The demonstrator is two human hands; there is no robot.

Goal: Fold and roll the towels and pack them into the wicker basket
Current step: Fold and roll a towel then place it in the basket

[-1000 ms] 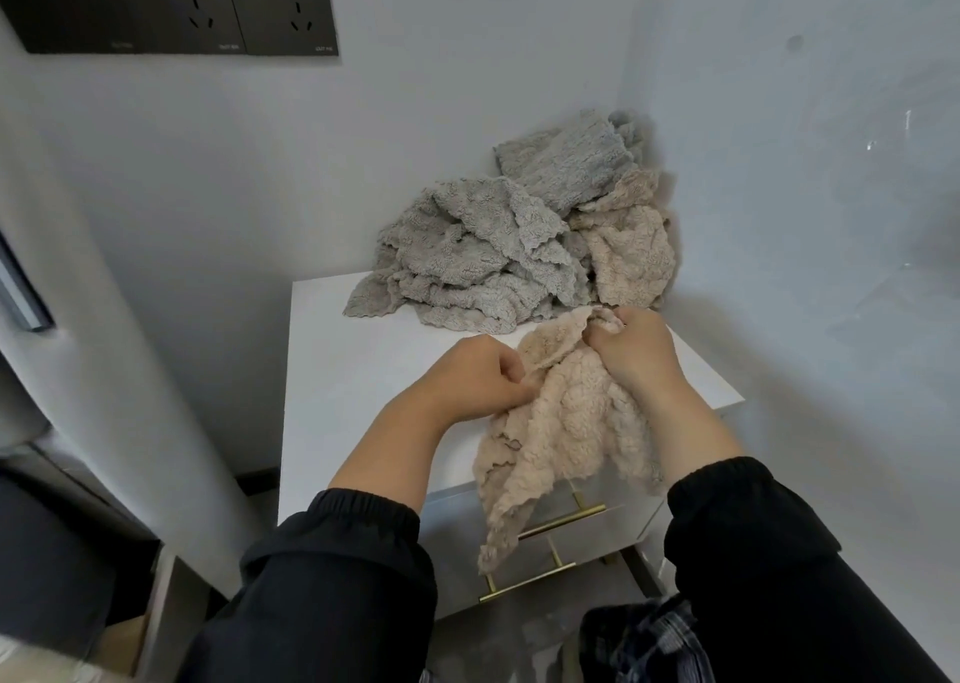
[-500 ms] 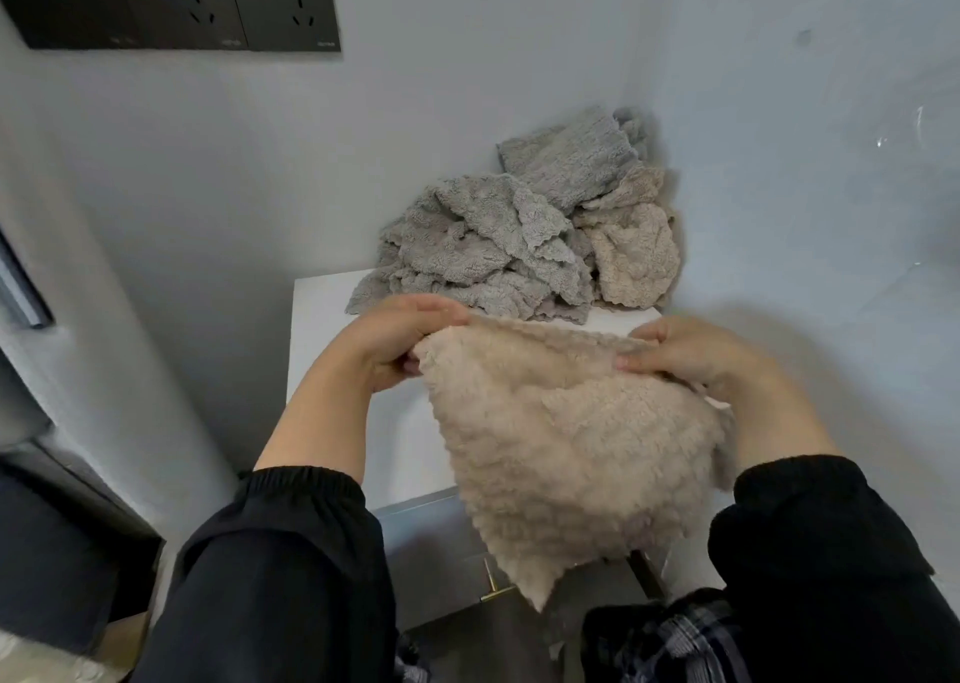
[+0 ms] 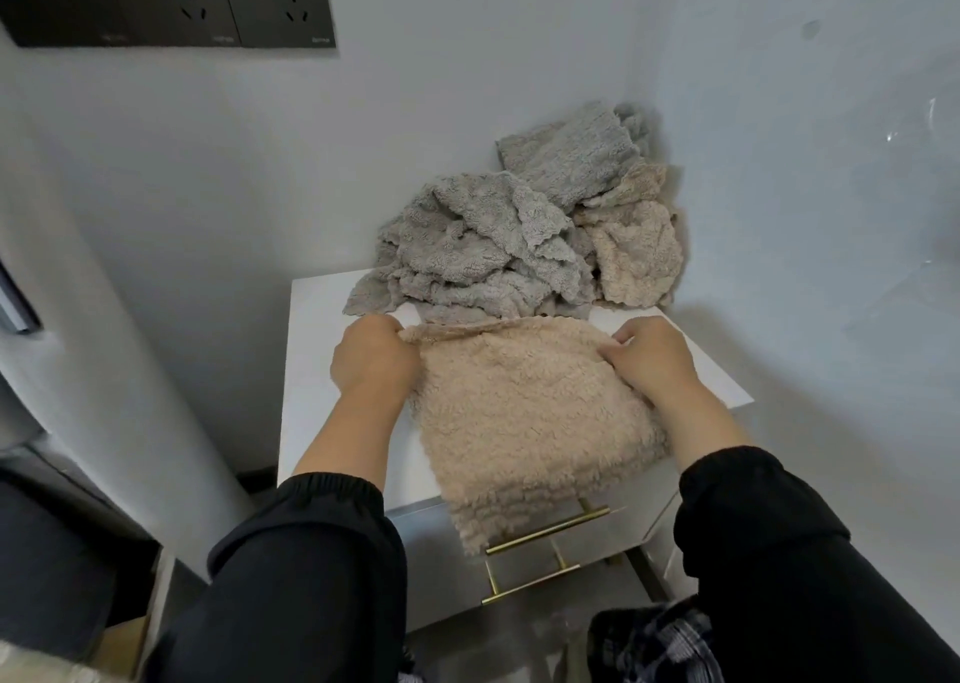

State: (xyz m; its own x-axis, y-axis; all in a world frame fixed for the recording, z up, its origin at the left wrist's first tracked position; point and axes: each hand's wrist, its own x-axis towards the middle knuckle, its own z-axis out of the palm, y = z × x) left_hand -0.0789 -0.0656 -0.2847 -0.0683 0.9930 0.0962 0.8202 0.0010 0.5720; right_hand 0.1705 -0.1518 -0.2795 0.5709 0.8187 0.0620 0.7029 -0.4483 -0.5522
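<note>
Fingers clamped on the towel's [image 3: 519, 422] far corners, the left hand [image 3: 374, 363] and right hand [image 3: 652, 363] spread it on the table [image 3: 319, 381]; next, likely fold its 6 o'clock overhang up.

On the cabinet [image 3: 322, 360], a towel [image 3: 519, 412] is spread at the front and a towel pile [image 3: 488, 251] is heaped at the back.

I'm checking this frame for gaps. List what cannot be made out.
Head view only.
- The basket: outside the frame.
- Finger grip of left hand and right hand: mostly hidden by the hands' own backs.
- The pile at the back: towel count unclear, folds overlap.
- The drawer front: partly covered by the beige towel.
</note>
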